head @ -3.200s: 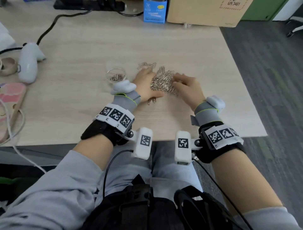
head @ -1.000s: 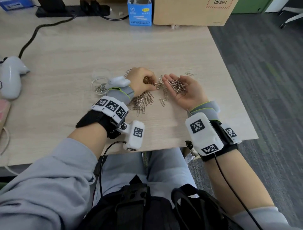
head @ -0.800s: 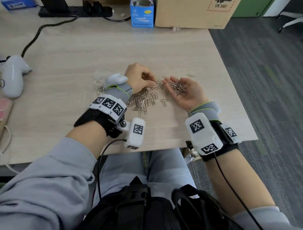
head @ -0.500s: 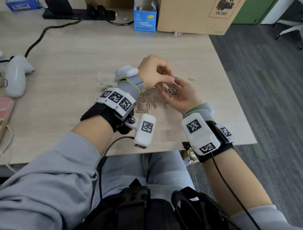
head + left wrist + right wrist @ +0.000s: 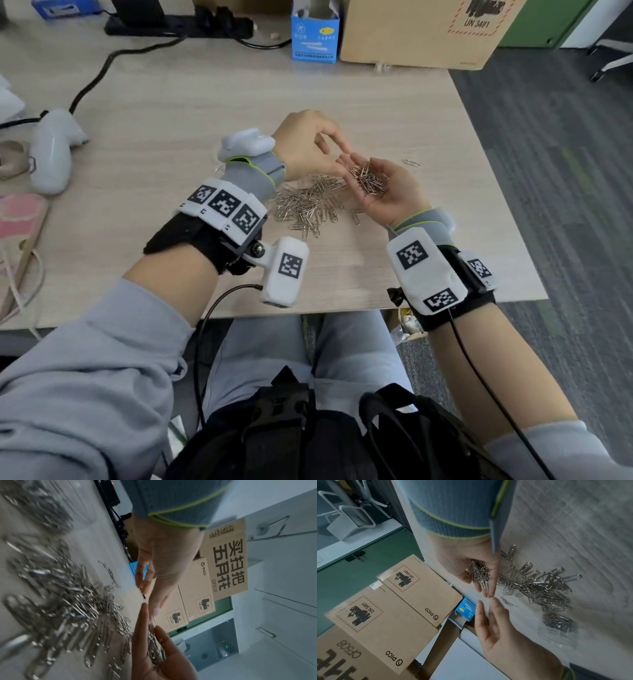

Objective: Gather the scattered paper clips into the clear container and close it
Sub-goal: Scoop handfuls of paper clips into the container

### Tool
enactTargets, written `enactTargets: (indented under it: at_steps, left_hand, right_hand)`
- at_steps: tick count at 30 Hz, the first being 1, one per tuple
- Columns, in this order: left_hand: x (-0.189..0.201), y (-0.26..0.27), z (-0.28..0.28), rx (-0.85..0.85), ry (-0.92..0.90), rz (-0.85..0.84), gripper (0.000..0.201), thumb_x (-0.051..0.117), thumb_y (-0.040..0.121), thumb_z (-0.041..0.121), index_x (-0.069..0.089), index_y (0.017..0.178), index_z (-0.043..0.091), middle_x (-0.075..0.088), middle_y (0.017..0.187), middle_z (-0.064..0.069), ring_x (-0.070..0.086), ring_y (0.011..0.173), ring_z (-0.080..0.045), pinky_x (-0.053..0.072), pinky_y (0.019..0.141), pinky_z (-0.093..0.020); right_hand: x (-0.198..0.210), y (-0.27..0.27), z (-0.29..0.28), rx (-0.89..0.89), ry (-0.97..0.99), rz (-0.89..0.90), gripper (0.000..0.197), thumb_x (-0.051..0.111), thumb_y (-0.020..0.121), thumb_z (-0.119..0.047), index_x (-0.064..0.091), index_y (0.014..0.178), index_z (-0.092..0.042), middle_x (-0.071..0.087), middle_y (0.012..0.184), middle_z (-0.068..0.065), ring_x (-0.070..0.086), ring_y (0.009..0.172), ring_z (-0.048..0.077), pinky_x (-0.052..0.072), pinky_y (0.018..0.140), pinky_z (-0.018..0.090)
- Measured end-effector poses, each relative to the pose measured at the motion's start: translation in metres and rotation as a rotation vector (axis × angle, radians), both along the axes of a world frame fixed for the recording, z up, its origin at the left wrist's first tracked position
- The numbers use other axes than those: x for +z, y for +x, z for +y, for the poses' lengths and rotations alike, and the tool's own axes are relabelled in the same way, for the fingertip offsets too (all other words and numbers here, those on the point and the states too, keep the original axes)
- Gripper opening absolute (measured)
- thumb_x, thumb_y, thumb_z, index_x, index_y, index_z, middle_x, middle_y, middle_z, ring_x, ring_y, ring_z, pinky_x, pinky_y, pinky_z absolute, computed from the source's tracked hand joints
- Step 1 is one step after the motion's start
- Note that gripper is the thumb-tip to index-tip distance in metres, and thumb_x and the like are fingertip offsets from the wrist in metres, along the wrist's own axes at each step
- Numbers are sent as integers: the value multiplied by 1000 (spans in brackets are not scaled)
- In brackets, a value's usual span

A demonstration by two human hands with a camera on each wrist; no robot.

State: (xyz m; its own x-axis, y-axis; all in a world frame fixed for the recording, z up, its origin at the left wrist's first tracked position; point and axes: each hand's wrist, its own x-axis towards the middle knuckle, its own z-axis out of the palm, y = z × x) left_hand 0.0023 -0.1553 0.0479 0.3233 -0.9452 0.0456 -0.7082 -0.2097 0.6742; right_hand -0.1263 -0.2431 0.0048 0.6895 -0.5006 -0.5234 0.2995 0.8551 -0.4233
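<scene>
My right hand (image 5: 363, 169) is held palm up and cupped above the table, with a heap of silver paper clips (image 5: 366, 176) lying in it. My left hand (image 5: 329, 150) hovers just left of it with straight fingers, its fingertip touching the right hand's fingertips. It holds nothing. A loose pile of clips (image 5: 308, 205) lies on the table (image 5: 359, 102) under and between the hands. In the head view the clear container is mostly hidden behind my left wrist. The right wrist view shows this container (image 5: 558, 632) open, with clips inside, beside the pile (image 5: 539, 586).
One stray clip (image 5: 411, 162) lies right of my hands. A blue box (image 5: 315, 34) and a cardboard box (image 5: 421, 31) stand at the back. At the left lie a white controller (image 5: 51, 150) and a black cable (image 5: 102, 72). The table's right edge is close.
Both hands had been raking the pile. The right hand turned palm up with clips and rose. The left hand lifted off the pile and moved up to the right palm.
</scene>
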Motion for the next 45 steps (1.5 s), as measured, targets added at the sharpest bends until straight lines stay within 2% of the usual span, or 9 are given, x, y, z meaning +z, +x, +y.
enactTargets:
  at_steps: [4, 8, 12, 19, 27, 32, 37, 40, 45]
  left_hand:
    - [-4, 1, 19, -103, 279, -132, 73, 85, 55, 34, 55, 121, 23, 44, 106, 1, 51, 97, -18, 42, 90, -29]
    - [-21, 1, 23, -83, 418, -242, 94, 87, 46, 39, 46, 128, 20, 45, 126, -11, 42, 120, -26, 35, 100, -32]
    - [-34, 1, 23, -27, 327, -181, 67, 86, 53, 32, 58, 112, 18, 48, 120, -12, 45, 101, -20, 39, 91, -31]
    - [-46, 4, 18, 68, 148, -91, 22, 78, 66, 18, 68, 84, 13, 64, 81, -5, 53, 73, -16, 50, 80, -34]
    - [-42, 9, 11, 196, 61, 65, 27, 81, 64, 22, 73, 86, 11, 60, 68, 0, 53, 63, -12, 43, 55, -13]
    - [-28, 4, 7, 123, -38, 194, 28, 83, 56, 28, 73, 79, 16, 65, 68, -8, 59, 70, -20, 53, 76, -38]
    - [-18, -6, -9, 70, -85, 265, 25, 78, 54, 30, 71, 75, 19, 65, 68, -6, 59, 68, -19, 50, 73, -33]
    - [-17, -10, -16, 39, -42, 198, 20, 81, 63, 17, 71, 79, 13, 67, 72, -11, 59, 62, -9, 50, 71, -26]
    - [-12, -7, -17, -29, -57, 140, 24, 79, 63, 8, 71, 86, 10, 67, 75, -3, 57, 57, 13, 44, 62, -2]
  right_hand:
    - [-3, 0, 1, -6, -45, 12, 28, 37, 96, -7, 57, 86, 9, 69, 70, 24, 70, 61, 35, 56, 73, 37]
    - [-3, -1, 6, -4, -54, 16, 29, 38, 96, -10, 57, 84, 8, 69, 69, 24, 70, 60, 35, 58, 67, 35]
    - [-1, -5, 7, -1, -65, 9, 31, 37, 97, -13, 55, 85, 8, 69, 67, 24, 70, 59, 35, 58, 68, 34]
    - [-1, -9, 8, -13, -61, 10, 33, 36, 98, -15, 55, 84, 9, 69, 66, 26, 69, 58, 35, 57, 70, 35]
    - [-10, -9, 4, 5, -77, 72, 35, 35, 98, -16, 57, 83, 6, 69, 66, 22, 70, 60, 32, 58, 70, 34]
    - [-8, -4, 6, 9, -90, 115, 33, 36, 98, -16, 57, 83, 4, 68, 69, 19, 68, 65, 30, 59, 61, 33]
    - [-3, 7, 14, 32, -48, 90, 22, 41, 97, -14, 55, 92, 2, 66, 89, 18, 65, 75, 32, 58, 54, 38]
    - [2, 11, 16, 48, -30, 48, 28, 36, 97, -12, 58, 82, -1, 70, 60, 14, 69, 58, 25, 58, 53, 34]
    - [4, 19, 17, 44, -29, 50, 30, 36, 98, -13, 59, 80, -5, 69, 55, 9, 67, 61, 20, 57, 52, 29]
